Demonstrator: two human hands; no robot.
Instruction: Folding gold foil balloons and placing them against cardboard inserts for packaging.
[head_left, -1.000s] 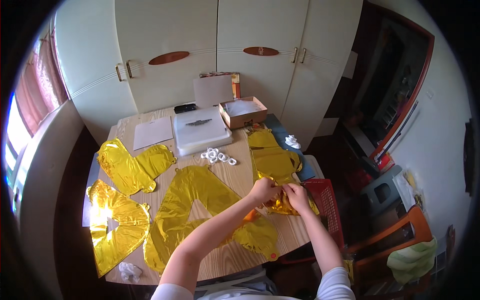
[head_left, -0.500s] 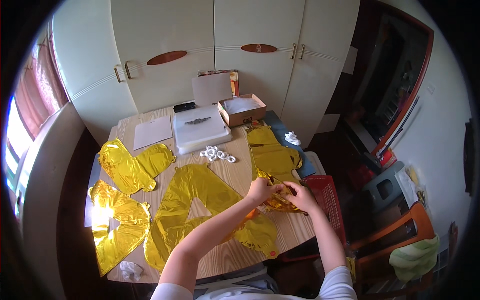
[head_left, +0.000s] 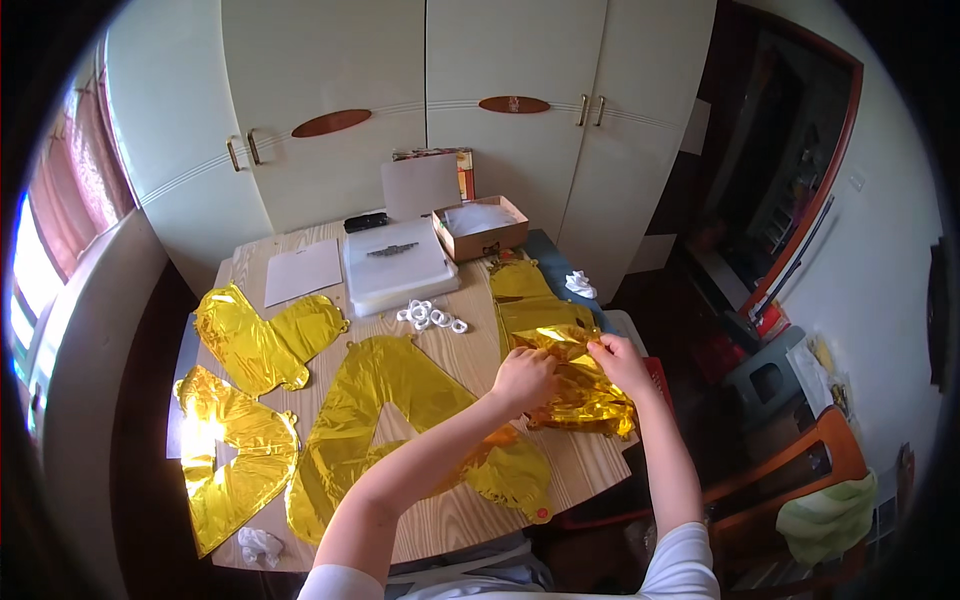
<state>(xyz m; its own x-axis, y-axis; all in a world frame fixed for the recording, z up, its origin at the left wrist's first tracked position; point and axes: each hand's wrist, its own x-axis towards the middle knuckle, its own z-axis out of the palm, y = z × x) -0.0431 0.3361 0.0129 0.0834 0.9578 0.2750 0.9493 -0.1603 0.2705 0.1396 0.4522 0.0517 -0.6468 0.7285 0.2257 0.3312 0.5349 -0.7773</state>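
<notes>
A: Start nearest the body. What are the two hands doing?

B: Both forearms come up from the lower edge over a wooden table [head_left: 440,520]. The left hand [head_left: 524,380] and the right hand [head_left: 620,362] meet at the table's right side on a crumpled gold foil balloon [head_left: 580,395]. The left hand's fingers are curled shut on the foil. The right hand's fingers are pinched together on its upper edge.

A: Where exactly does that balloon lie?

B: Near the right edge of the table, bunched up under and between the two hands, with part of it hanging toward a red crate [head_left: 658,372] just beside the table.

A: What is close around it?

B: To the left, a big flat gold balloon [head_left: 380,400] shaped like a letter lies under the left forearm. Further left are two more flat gold ones, one low [head_left: 230,450] and one above it [head_left: 262,338]. A crumpled white scrap [head_left: 260,545] sits at the near left corner.

A: And beyond the hands?

B: A cluster of small white rings [head_left: 430,316] mid-table, then a white plastic box [head_left: 398,266], a sheet of paper [head_left: 302,270] and an open cardboard box [head_left: 482,226]. Behind the table stand cream wardrobe doors [head_left: 330,90].
</notes>
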